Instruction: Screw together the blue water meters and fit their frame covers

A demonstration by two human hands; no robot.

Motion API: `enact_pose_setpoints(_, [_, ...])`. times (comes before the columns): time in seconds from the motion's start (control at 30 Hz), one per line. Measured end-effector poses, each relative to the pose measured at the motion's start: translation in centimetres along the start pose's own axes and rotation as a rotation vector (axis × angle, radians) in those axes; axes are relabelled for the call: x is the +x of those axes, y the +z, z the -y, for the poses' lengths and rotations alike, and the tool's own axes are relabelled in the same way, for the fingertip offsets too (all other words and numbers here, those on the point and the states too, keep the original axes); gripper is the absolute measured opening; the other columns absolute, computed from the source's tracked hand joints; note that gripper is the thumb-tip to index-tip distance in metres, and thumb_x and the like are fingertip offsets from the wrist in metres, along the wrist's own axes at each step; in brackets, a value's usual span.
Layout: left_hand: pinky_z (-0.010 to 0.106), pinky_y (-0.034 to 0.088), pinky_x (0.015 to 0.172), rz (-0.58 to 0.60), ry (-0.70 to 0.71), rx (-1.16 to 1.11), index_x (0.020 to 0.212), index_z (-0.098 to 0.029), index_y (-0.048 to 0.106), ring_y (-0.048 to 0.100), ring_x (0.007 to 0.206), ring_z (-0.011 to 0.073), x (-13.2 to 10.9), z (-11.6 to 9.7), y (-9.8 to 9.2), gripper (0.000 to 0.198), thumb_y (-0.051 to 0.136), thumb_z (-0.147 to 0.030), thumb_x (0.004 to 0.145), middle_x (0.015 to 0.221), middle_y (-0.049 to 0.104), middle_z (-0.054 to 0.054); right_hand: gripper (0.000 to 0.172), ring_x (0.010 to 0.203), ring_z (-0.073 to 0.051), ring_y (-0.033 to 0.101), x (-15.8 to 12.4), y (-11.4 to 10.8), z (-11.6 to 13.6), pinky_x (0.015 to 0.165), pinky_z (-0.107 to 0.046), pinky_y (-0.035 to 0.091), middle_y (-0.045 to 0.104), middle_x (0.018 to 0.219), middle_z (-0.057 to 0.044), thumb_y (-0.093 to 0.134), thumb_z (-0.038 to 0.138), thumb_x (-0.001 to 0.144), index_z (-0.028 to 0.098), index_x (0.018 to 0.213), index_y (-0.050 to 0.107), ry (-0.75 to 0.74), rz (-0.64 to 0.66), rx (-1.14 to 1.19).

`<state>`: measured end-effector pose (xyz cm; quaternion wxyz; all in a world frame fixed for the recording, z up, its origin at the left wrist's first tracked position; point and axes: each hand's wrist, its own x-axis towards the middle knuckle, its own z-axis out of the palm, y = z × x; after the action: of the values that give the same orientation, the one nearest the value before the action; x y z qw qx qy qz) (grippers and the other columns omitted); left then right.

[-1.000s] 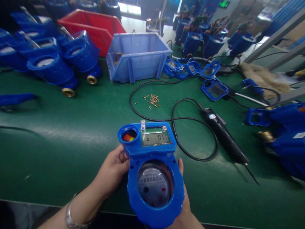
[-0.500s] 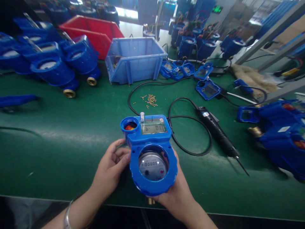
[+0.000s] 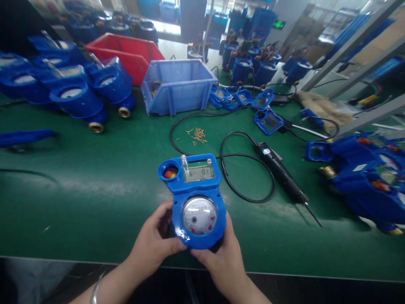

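Observation:
A blue water meter [image 3: 179,211] with a round dial and a small digital display faces up between my hands, close to the table's front edge. My left hand [image 3: 158,236] grips its left side, the thumb along the lower rim. Around the lower right side is my right hand [image 3: 223,249], its thumb under the rim; its other fingers are mostly hidden behind the housing. Beyond the meter lies a small pile of brass screws [image 3: 198,134]. A black electric screwdriver [image 3: 283,175] rests to the right, its cable looped beside the meter.
A light-blue bin [image 3: 182,95] and a red bin [image 3: 126,52] stand at the back. Several blue meters [image 3: 77,99] are grouped at the left, others [image 3: 363,177] at the right. Blue cover frames [image 3: 268,121] lie behind the screwdriver on the green table [image 3: 95,190].
The meter has tilted, so its dial shows more fully. My left hand has moved down from its upper left side onto its lower left side. My right hand still holds it.

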<state>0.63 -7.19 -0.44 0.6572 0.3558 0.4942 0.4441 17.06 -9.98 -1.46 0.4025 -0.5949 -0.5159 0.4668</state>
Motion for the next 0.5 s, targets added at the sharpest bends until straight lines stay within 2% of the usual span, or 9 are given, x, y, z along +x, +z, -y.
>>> enact_pose_setpoints(0.1, [0.042, 0.043, 0.096, -0.043, 0.075, 0.093, 0.109, -0.018, 0.058, 0.057, 0.107, 0.0296, -0.3, 0.6, 0.0, 0.067, 0.084, -0.03, 0.049, 0.109, 0.064, 0.009, 0.085, 0.112, -0.032, 0.053, 0.0, -0.2, 0.5, 0.097, -0.049, 0.041, 0.053, 0.124, -0.013, 0.07, 0.054, 0.066, 0.019, 0.134, 0.035, -0.02, -0.009, 0.03])
enact_pose_setpoints(0.2, [0.049, 0.041, 0.098, 0.0, 0.042, 0.213, 0.112, -0.018, 0.059, 0.054, 0.112, 0.0332, -0.2, 0.7, 0.0, 0.064, 0.082, -0.031, 0.053, 0.119, 0.06, 0.012, 0.084, 0.111, -0.031, 0.053, 0.1, -0.3, 0.7, 0.098, -0.049, 0.04, 0.053, 0.123, -0.014, 0.068, 0.057, 0.068, 0.018, 0.135, 0.034, -0.038, 0.002, 0.045])
enact_pose_setpoints(0.33, [0.05, 0.04, 0.098, 0.161, -0.035, 0.293, 0.112, -0.02, 0.061, 0.052, 0.115, 0.0339, 0.7, -0.4, -0.1, 0.06, 0.081, -0.026, 0.056, 0.125, 0.057, 0.013, 0.08, 0.112, -0.031, 0.052, 0.2, -0.3, 0.8, 0.099, -0.049, 0.039, 0.052, 0.124, -0.015, 0.065, 0.055, 0.072, 0.016, 0.134, 0.032, -0.058, 0.034, 0.03])
enact_pose_setpoints(0.5, [0.046, 0.04, 0.099, 0.436, -0.033, 0.254, 0.115, -0.02, 0.059, 0.059, 0.109, 0.0286, 2.7, -2.6, -0.5, 0.065, 0.081, -0.015, 0.054, 0.117, 0.064, 0.011, 0.07, 0.109, -0.031, 0.055, 0.4, -0.3, 1.2, 0.097, -0.049, 0.043, 0.056, 0.117, -0.014, 0.068, 0.044, 0.072, 0.016, 0.129, 0.038, -0.043, 0.062, -0.058])
